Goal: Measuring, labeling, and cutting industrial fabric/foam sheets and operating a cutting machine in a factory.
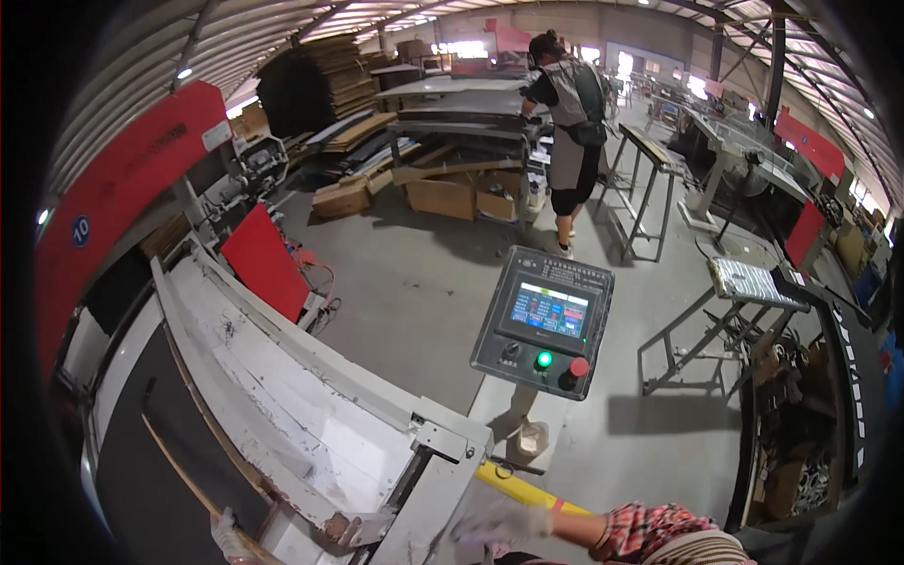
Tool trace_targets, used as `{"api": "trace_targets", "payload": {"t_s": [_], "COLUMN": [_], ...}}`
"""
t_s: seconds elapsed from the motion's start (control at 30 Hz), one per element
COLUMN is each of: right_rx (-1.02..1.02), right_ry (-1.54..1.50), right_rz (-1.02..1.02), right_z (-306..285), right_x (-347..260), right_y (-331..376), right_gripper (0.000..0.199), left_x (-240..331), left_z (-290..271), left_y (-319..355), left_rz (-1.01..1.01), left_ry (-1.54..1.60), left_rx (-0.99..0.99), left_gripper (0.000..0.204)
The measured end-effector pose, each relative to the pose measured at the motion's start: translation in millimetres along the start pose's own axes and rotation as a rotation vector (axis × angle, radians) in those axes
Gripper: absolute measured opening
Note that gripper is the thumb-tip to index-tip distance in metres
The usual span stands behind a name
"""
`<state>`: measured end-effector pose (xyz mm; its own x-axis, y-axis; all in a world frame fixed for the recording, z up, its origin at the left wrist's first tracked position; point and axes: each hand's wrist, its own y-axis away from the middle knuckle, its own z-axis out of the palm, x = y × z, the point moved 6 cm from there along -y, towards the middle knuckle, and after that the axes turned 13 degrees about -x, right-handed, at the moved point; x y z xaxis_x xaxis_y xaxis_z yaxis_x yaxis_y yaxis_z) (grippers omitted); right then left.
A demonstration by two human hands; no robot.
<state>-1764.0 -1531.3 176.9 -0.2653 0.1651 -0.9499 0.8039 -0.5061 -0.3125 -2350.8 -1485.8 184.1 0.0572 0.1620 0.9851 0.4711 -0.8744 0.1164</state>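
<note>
At the lower left, my left hand [226, 535] wears a pale glove and is closed on a long thin tan strip [190, 478]. The strip slants over a black surface [141, 480] beside the white-grey machine bed [353, 450]. Whether it is a loose strip or a board's edge is unclear. My right hand [499, 523], also in a pale glove, is near the bed's end and a yellow bar [527, 488]. Motion smears its fingers, so its grip cannot be made out. A red plaid sleeve covers the right forearm.
A control panel [543, 322] with a lit screen, green light and red button stands ahead. Left is a red machine cover [132, 212]. A person [570, 122] works at stacked sheets [461, 87]. Metal stands [650, 155] and a dark-framed bin of scraps [800, 443] are right.
</note>
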Motion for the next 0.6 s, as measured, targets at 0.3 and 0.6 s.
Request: {"api": "trace_targets", "payload": {"t_s": [0.3,0.6], "right_rx": [-0.225,-0.323], "right_ry": [-0.825,0.412], "right_rz": [0.686,0.73], "right_z": [135,94], "right_x": [-45,9], "right_y": [-126,83], "right_gripper": [0.035,0.047], "left_x": [8,-5], "left_z": [203,183], "left_y": [250,254], "left_rz": [-0.466,-0.425], "left_ry": [0.628,1.047], "left_rx": [-0.351,-0.249], "left_gripper": [0.036,0.033]}}
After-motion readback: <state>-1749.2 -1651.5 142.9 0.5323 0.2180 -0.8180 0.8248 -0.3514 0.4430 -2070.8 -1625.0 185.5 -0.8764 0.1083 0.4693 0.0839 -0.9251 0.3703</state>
